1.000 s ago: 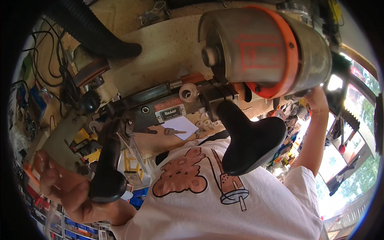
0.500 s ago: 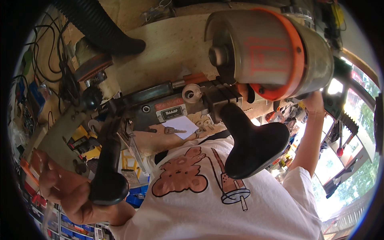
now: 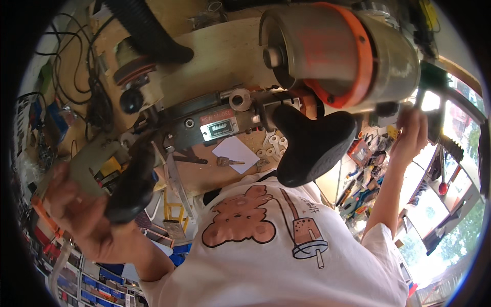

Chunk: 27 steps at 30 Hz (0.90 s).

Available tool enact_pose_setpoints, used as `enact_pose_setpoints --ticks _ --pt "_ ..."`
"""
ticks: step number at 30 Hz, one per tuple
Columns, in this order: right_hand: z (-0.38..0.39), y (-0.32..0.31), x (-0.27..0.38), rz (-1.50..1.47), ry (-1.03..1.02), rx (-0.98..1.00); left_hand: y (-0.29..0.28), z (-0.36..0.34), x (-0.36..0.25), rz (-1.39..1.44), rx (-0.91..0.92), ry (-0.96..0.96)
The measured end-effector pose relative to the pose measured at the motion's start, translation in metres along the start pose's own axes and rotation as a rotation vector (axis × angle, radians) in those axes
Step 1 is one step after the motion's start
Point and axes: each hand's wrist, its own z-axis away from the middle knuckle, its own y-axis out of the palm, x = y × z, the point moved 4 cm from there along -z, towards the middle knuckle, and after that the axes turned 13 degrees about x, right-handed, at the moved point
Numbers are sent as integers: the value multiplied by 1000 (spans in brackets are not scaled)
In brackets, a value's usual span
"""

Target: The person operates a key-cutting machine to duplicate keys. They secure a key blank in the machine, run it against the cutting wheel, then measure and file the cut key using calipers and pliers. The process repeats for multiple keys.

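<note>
A key-cutting machine (image 3: 176, 128) with a metal carriage stands before me. My left hand (image 3: 87, 220) is at the lower left, slightly blurred, its fingers apart beside the black lever handle (image 3: 130, 189). The handle hides part of that hand, and no grip on it shows. My right hand (image 3: 411, 130) is raised at the right, just past a dark knob (image 3: 387, 109) under the grey motor housing (image 3: 394, 61) with its orange band (image 3: 365, 51). Its fingers look stretched, with nothing visible in them; contact with the machine cannot be made out.
A key (image 3: 230, 161) lies on white paper (image 3: 240, 148), with several loose keys (image 3: 273, 143) next to it. A large black handle (image 3: 312, 146) juts toward my shirt. A black ribbed hose (image 3: 153, 30) and cables (image 3: 64, 77) are at the back left. Tools (image 3: 358, 189) crowd the right.
My right hand has come out from behind the motor housing and shows more fully. The left hand has shifted slightly by the handle. The whole view has tilted a little.
</note>
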Motion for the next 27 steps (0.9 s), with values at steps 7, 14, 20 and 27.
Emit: enact_pose_setpoints --ticks 7,14,20,27 --pt "92 177 38 403 -319 462 16 41 -18 60 -103 -87" --pt "89 202 54 525 -337 284 20 58 -29 42 -106 -74" --pt "98 183 23 -146 147 530 26 73 -31 -54 6 31" --pt "147 147 56 -1235 113 793 36 55 -53 -252 293 159"
